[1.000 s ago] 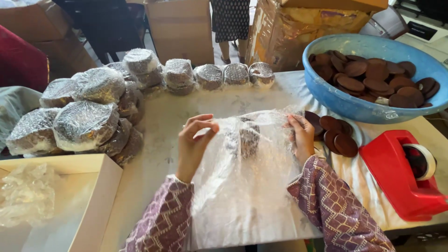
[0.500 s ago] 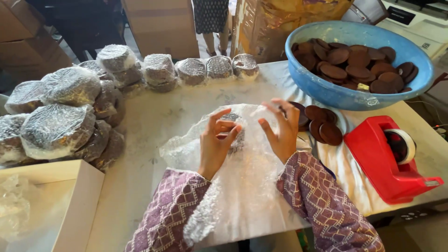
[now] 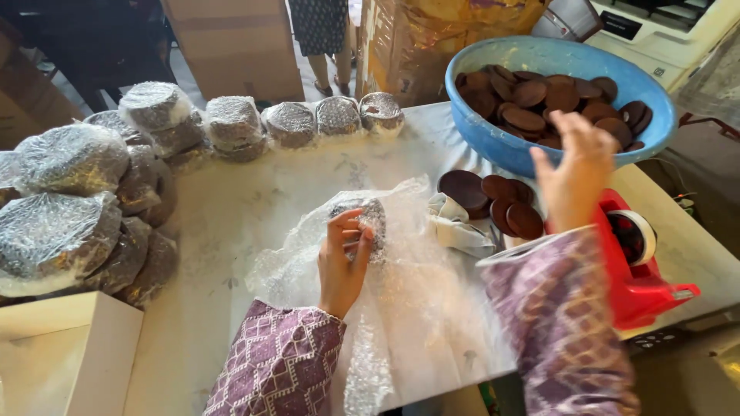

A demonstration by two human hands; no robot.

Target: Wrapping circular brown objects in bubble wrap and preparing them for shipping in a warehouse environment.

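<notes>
Left hand [image 3: 344,258]: fingers clamp the bubble-wrapped stack [image 3: 362,223] mid-tabletop, keeping the bubble wrap sheet [image 3: 416,308] from unrolling;
Right hand [image 3: 574,173]: fingers spread, empty, raised near the blue bowl [image 3: 493,142].

wrapped bundles [image 3: 116,177] left, bowl [image 3: 493,142] behind tape dispenser [image 3: 636,266]

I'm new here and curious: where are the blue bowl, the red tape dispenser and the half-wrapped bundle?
blue bowl [image 3: 493,142], head view, front wall.
red tape dispenser [image 3: 644,289], head view, red body.
half-wrapped bundle [image 3: 375,216], head view, bubble-wrapped top.

bowl [image 3: 493,142]: showing blue, at the tabletop's far right corner
discs [image 3: 539,96]: showing dark brown
tape dispenser [image 3: 644,285]: showing red
sleeves [image 3: 281,366]: wearing purple-and-white diamond pattern
</notes>
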